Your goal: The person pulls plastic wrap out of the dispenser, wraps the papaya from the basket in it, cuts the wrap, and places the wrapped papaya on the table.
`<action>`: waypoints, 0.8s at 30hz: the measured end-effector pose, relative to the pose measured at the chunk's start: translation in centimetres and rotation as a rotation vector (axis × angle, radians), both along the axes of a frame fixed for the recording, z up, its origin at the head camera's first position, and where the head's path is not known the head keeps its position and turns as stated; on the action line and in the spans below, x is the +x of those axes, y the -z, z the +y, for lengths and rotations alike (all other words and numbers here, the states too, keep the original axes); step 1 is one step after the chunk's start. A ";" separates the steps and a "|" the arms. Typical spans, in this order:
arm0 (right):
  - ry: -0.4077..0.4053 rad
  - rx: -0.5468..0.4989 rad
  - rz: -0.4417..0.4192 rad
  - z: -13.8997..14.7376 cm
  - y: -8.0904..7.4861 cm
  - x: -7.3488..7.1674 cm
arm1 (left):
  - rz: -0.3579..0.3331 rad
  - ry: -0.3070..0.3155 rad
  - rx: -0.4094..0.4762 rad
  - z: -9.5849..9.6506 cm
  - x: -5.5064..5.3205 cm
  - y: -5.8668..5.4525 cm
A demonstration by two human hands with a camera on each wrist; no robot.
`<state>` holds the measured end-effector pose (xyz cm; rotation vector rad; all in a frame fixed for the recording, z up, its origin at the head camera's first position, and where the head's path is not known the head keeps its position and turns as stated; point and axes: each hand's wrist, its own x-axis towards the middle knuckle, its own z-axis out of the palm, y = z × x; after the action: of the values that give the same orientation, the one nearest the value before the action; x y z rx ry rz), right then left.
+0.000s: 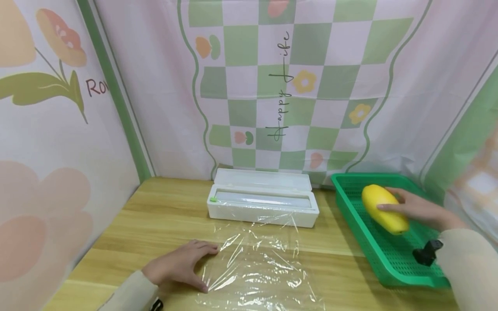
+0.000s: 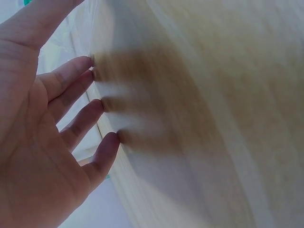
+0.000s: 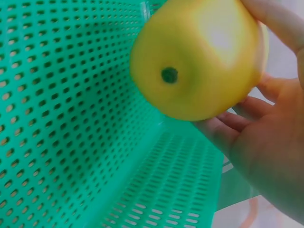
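My right hand (image 1: 418, 209) grips a long yellow papaya (image 1: 383, 209) over the green basket, thumb on the near side and fingers around the far side. The right wrist view shows one end of the papaya (image 3: 199, 61) with a small dark spot. My left hand (image 1: 183, 264) is spread at the left edge of a clear sheet of plastic wrap (image 1: 264, 268). In the left wrist view its fingertips (image 2: 111, 140) rest on the wooden tabletop. The wrap runs toward me from a white dispenser box (image 1: 262, 217) with its lid raised.
The green perforated basket (image 1: 355, 235) stands at the table's right side. Inside the dispenser lies a roll, with a small green piece (image 1: 213, 199) at the left of its front edge. Printed curtains (image 1: 163, 86) enclose the wooden table (image 1: 155, 211) at the back and sides.
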<state>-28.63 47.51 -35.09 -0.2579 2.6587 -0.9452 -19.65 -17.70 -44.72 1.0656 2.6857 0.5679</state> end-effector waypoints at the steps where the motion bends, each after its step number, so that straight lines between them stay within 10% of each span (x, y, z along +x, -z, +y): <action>1: -0.003 0.016 0.023 -0.2 -0.3 0.0 | -0.001 -0.001 -0.001 0.0 0.0 0.0; 24: -0.088 0.043 0.208 -8.4 -5.9 1.3 | -0.011 0.004 0.006 0.1 0.1 -0.4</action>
<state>-27.33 39.08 -29.22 -0.4835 2.8245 -0.8760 -19.56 -17.62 -44.31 1.0657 2.6742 0.5799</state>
